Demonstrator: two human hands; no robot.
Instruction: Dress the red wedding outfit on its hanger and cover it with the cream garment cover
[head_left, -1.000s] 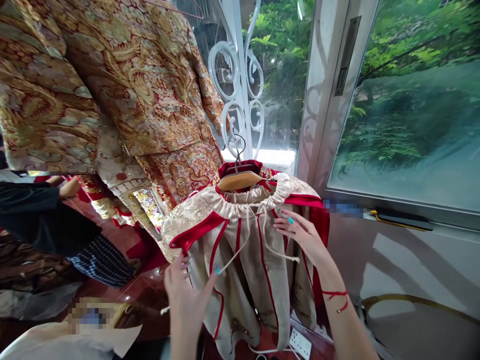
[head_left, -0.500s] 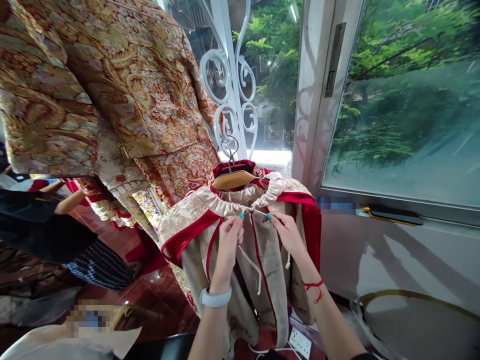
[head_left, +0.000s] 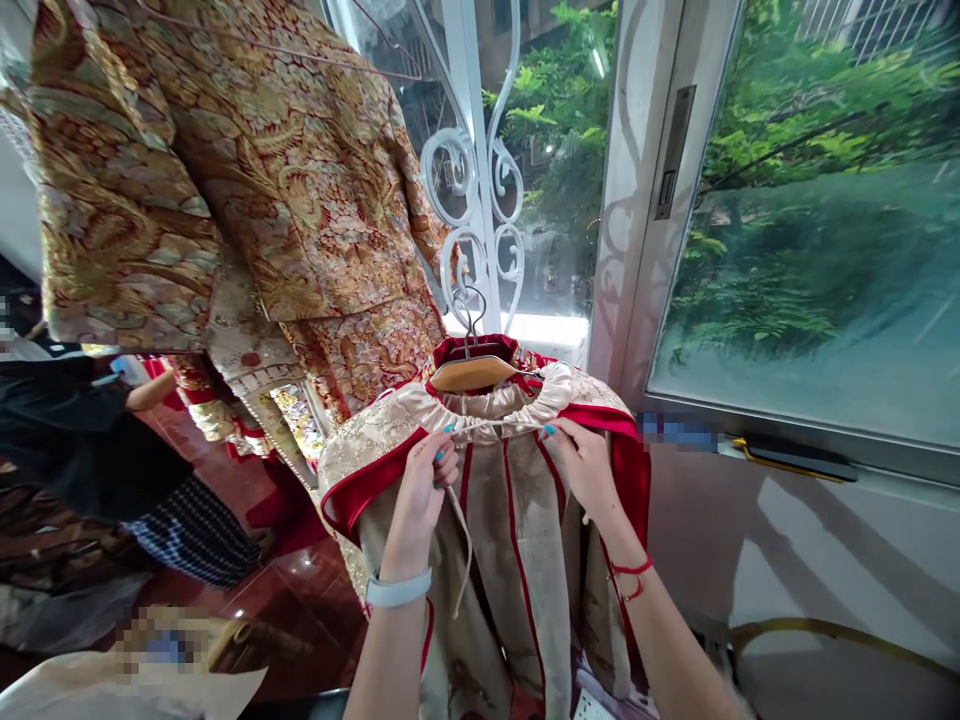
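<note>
A cream garment with red trim (head_left: 487, 500) hangs in front of me on a wooden hanger (head_left: 474, 374). Its gathered neckline (head_left: 551, 393) has a cream drawstring (head_left: 499, 424) at the front. My left hand (head_left: 427, 480) pinches the cord on the left side, and a loose tail dangles below it. On the right, my right hand (head_left: 585, 465) pinches the other part of the drawstring. Between the two hands the cord runs nearly straight across the neckline. The short right tail is mostly hidden behind my right hand.
Gold brocade garments (head_left: 247, 200) hang at the upper left. White scrolled ironwork (head_left: 450, 175) and a sliding window (head_left: 795, 250) stand behind. A person in dark clothes (head_left: 82, 430) is at the far left. Low at the bottom lies a power strip (head_left: 592, 706).
My hands have moved apart, the left one further left, and the cord between them is now longer and straighter. The camera view has shifted slightly.
</note>
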